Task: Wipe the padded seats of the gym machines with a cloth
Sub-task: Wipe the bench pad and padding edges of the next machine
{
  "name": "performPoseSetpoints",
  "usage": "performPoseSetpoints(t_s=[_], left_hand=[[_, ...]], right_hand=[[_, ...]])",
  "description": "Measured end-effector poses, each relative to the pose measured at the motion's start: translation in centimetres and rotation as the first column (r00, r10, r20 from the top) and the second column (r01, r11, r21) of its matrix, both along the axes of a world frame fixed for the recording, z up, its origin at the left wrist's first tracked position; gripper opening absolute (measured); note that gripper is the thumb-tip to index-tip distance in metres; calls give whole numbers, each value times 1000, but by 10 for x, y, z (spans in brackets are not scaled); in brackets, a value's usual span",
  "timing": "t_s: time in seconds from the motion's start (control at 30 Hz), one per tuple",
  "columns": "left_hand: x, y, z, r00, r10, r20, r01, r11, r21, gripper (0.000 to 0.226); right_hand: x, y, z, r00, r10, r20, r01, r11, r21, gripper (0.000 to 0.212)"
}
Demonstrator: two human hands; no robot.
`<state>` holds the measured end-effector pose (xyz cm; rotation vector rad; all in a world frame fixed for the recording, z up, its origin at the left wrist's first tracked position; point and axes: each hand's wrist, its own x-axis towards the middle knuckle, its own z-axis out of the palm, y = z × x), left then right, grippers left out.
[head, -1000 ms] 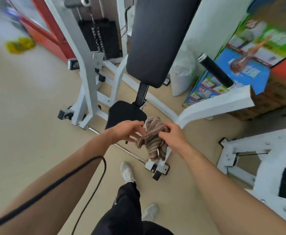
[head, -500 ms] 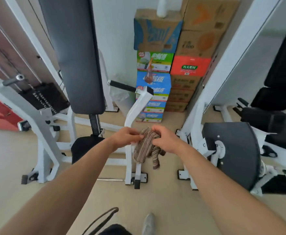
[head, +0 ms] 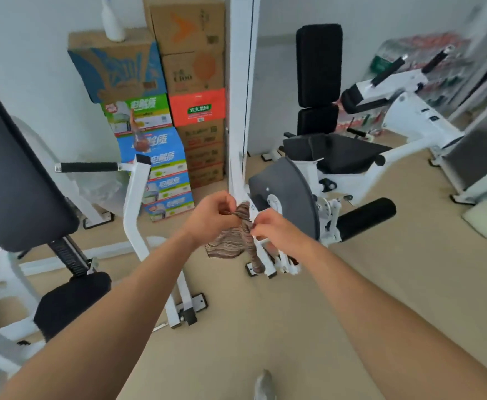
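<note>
- The cloth [head: 238,238] hangs in mid-frame between my hands, in the air above the floor [head: 380,284], touching no pad.
- It looks soft, thin and light: it droops in limp folds, with one narrow tail dangling lower down. I judge it will bunch and slide through the fingers, so it needs taking by the top edge and folding into a flat pad before wiping.
- My left hand [head: 212,216] pinches the cloth's upper edge, thumb against fingers, just left of centre.
- My right hand [head: 274,228] pinches the same top edge from the right, fingertips closed on the fabric; the two hands sit close together, nearly touching.
- Both forearms reach forward from the lower corners of the frame, bare, converging at the cloth, wrists roughly level.
- The nearest seat [head: 69,301] is at lower left, under a tall back pad [head: 14,180]; another seat [head: 340,153] lies at upper right, well apart from my hands.
- Neither seat is being wiped yet; I judge this is readying the cloth.
</note>
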<state>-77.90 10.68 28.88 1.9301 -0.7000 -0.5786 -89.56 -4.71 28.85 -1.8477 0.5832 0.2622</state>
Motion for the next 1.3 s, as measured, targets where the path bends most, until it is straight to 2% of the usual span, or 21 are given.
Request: performPoseSetpoints(t_s=[0.07,0.17,0.2,0.3,0.33,0.47,0.57,0.7,0.73,0.8,0.87,0.97,1.13,1.2,1.3], left_hand=[[-23,-29,6,989,-108,101,103,993,50,23],[-52,-77,13,953,-241,183,229,969,89,22],[-61,-95,15,941,-268,207,249,962,115,24],[-88,-148,21,923,-312,226,276,944,179,33],[-97,-168,21,916,-321,241,278,940,196,34],[-139,-252,25,867,-381,322,290,910,295,32],[-179,-326,26,836,-394,382,278,904,325,28],[-218,-416,22,833,-425,353,283,877,388,57],[-224,-436,19,819,-457,346,300,856,420,56],[-233,-477,13,772,-547,323,351,791,501,38],[-242,-518,9,751,-615,242,417,725,547,27],[-249,-583,5,759,-624,187,453,712,537,29],[-247,-700,-5,816,-518,256,392,822,414,26],[-239,-754,-10,832,-494,253,396,847,353,23],[-218,-840,-16,848,-470,246,398,870,292,21]], right_hand=[[-24,-20,8,994,-66,91,65,998,17,43],[-56,-57,19,982,-46,185,44,999,13,60],[-65,-73,21,980,-46,191,54,998,-35,56],[-96,-131,22,983,-104,152,139,960,-242,14],[-108,-152,21,982,-118,147,154,951,-268,6],[-151,-233,23,973,-147,177,194,940,-281,13],[-184,-304,28,963,-171,206,228,927,-297,8],[-228,-398,31,976,-116,187,175,923,-343,4],[-238,-420,33,975,-109,194,175,916,-361,4],[-256,-460,36,972,-103,211,185,890,-418,6],[-272,-501,35,973,-96,210,188,856,-481,5],[-289,-560,33,982,-97,163,176,787,-591,8],[-304,-678,15,982,-181,52,154,613,-775,19],[-300,-734,8,979,-204,8,135,615,-777,23],[-281,-821,3,978,-200,-54,104,702,-704,31]])
